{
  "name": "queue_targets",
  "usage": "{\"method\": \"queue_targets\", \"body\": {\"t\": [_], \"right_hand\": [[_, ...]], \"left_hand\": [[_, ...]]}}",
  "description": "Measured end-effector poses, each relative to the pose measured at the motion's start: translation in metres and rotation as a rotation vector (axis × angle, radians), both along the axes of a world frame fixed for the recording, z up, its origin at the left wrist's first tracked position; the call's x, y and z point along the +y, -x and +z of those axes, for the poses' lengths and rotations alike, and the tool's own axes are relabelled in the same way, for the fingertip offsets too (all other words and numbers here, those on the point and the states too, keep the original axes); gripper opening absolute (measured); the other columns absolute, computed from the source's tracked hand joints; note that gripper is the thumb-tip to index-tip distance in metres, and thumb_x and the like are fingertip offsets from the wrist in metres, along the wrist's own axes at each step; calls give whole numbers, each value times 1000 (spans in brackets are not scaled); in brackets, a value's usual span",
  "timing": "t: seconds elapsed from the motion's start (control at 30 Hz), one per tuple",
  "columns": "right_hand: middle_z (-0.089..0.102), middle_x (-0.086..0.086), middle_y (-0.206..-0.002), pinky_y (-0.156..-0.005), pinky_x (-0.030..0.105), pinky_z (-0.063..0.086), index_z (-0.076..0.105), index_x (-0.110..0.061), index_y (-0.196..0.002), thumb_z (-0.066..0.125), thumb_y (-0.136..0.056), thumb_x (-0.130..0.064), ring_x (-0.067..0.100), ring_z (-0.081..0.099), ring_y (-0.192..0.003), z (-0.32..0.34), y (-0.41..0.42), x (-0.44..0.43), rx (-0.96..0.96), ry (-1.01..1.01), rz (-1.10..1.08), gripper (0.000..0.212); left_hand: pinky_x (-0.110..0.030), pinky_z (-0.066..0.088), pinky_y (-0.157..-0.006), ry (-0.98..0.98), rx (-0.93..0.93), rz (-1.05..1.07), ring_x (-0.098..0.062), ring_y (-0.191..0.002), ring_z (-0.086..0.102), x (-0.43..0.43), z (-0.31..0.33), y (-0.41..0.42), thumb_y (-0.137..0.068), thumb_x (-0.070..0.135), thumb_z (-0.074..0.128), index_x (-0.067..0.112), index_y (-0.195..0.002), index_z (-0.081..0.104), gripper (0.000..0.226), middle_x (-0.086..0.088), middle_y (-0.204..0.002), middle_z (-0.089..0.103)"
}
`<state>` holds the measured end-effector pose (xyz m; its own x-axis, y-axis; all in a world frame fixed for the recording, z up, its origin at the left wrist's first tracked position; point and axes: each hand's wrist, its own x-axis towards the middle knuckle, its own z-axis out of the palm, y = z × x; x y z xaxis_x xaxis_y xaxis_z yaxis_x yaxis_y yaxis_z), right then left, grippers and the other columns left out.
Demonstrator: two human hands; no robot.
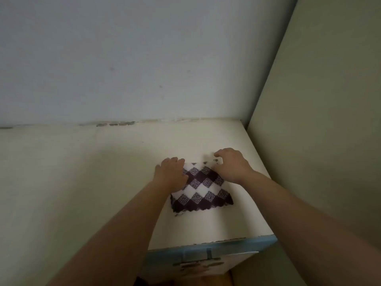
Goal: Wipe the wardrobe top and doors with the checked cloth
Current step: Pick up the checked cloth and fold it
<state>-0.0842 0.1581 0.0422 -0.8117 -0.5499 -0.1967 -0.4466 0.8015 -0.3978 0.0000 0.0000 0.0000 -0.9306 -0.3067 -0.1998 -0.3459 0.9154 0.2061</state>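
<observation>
A single head camera looks forward and down, close over the wardrobe top (237,145), facing the wall (123,58) at 12 o'clock. Both forearms enter from 6 o'clock; a side wall (329,120) fills 3 o'clock.

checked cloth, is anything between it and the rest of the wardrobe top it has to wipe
Nothing visible. The checked cloth lies flat on the wardrobe top, with the left hand and right hand on its far edge. The surface around it looks bare up to the walls behind and to the right.
</observation>
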Motion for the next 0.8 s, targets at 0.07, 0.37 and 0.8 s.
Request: {"method": "queue_targets", "body": {"t": [0.07, 0.37, 0.8], "right_hand": [[40, 6, -141, -106, 40, 32, 45, -18, -135, 51, -91, -31, 26, 32, -131, -1, 2, 0, 9, 4, -12, 46], [44, 6, -139, -103, 38, 35, 50, -19, -131, 53, -90, -30, 25, 36, -129, -2, 2, 3, 11, 34, -51, 43], [60, 4, -108, -92, 35, 45, 63, -10, -104, 55, -84, -7, 21, 55, -99, 56, -2, 19, -128, 716, -432, 22]], "left_hand": [[-43, 35, -102, -4, 3, -16, -27, -127, 36, 2, -3, 3, -91, 34, 47, 12, -136, 33, 52, -8, -138, 41], [-32, 40, -77, -33, 140, 58, -26, -99, 51, 10, -1, 7, -88, 15, 46, 7, -110, 52, 23, -10, -108, 53], [-25, 43, -67, -534, 508, -43, -17, -80, 55, 23, 96, -25, -87, 2, 46, 18, -85, 58, 20, 5, -80, 59]]}}
